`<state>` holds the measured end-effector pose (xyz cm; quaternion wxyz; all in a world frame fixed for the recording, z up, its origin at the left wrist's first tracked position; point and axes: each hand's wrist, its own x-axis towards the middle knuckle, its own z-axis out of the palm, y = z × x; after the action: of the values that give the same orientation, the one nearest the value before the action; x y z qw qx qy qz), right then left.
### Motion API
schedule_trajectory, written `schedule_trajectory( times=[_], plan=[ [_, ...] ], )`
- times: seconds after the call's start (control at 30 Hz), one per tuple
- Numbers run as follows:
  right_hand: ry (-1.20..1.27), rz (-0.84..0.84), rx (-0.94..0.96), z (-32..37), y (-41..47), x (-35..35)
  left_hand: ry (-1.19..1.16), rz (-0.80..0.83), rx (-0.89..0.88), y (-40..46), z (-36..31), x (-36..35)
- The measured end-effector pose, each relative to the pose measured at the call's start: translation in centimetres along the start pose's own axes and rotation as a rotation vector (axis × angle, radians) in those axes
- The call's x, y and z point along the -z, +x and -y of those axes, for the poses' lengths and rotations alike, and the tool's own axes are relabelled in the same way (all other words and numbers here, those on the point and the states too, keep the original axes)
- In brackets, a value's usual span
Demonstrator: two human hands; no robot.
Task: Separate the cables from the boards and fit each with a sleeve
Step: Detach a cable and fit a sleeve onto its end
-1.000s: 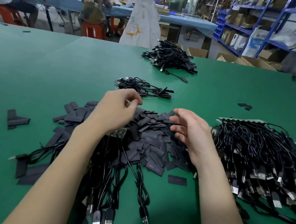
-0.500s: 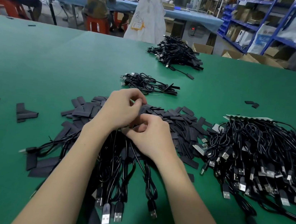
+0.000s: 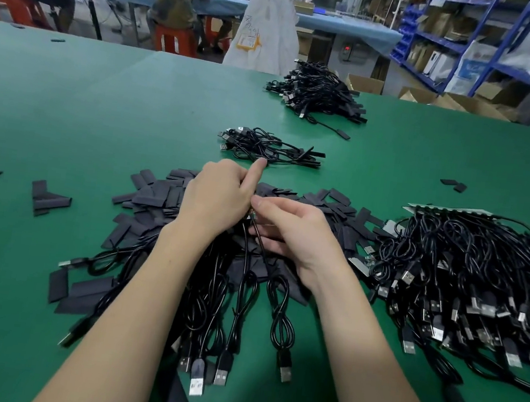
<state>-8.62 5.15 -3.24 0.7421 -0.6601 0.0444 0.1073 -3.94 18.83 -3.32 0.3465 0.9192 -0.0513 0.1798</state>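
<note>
A green table (image 3: 67, 107) is filling nearly the whole view. At three o'clock a large heap of black cables (image 3: 468, 281), some with boards attached at the ends, is lying with USB plugs fanning toward the near edge. At twelve o'clock, far back, a second pile of cables (image 3: 318, 93) is sitting, and between it and the hands a small bundle (image 3: 263, 148) is lying. A spread of flat black sleeves (image 3: 156, 193) is covering the centre, running out toward nine o'clock. Over it, a bunch of cables (image 3: 244, 299) is trailing toward six o'clock from the hands. The left hand (image 3: 217, 198) is clenching around the bunch's upper ends, index finger sticking up toward twelve. The right hand (image 3: 296, 235), touching it from three o'clock, is pinching one cable's top end between thumb and fingers.
</note>
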Motion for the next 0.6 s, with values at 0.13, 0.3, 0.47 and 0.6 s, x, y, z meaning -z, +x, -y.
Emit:
schedule_trajectory(
  times=[0.13,0.3,0.47,0.6],
  plan=[
    [0.082,-0.013,0.011,-0.01,0.11,0.04,-0.091,-0.032,-0.006,0.31,0.15,-0.55],
    [0.066,0.005,-0.006,-0.13,0.15,-0.05,-0.101,-0.107,-0.045,0.58,0.46,-0.75],
    [0.09,-0.01,0.041,-0.38,0.3,-0.28,-0.088,-0.129,-0.055,0.5,0.21,-0.62],
    [0.194,0.01,-0.015,-0.42,0.34,-0.52,-0.092,-0.075,-0.038,0.57,-0.08,-0.26]
  ],
)
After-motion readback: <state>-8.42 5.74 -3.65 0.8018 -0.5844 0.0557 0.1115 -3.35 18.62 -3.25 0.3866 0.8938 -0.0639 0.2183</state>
